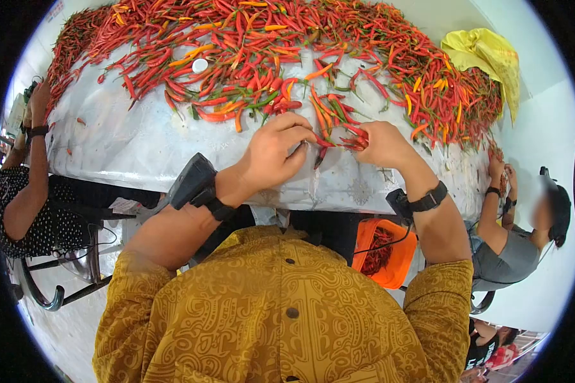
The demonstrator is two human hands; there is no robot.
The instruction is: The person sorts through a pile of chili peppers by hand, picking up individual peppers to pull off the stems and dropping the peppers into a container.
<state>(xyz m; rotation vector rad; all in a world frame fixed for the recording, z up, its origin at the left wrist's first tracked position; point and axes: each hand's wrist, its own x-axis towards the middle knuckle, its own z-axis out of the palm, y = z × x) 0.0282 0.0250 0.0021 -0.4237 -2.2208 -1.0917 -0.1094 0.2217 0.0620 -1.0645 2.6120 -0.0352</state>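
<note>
Red, orange and green chili peppers [255,57] lie heaped across a table with a pale, patterned plastic cover [128,140]. My left hand [275,150] is closed, thumb and fingers pinched at the end of a red chili pepper [328,143]. Close by on the right, my right hand [384,145] is closed around a few red chili peppers [354,137], their ends sticking out toward my left hand. Between and just beyond both hands lies a small loose group of orange and red peppers [324,112]. My fingertips partly hide what they grip.
An orange bin [395,276] with red peppers inside stands below the table edge near my right elbow. A yellow sack [485,54] lies at the far right. One person [29,191] sits at left, another [508,249] at right. A white round cap [200,65] rests among the peppers.
</note>
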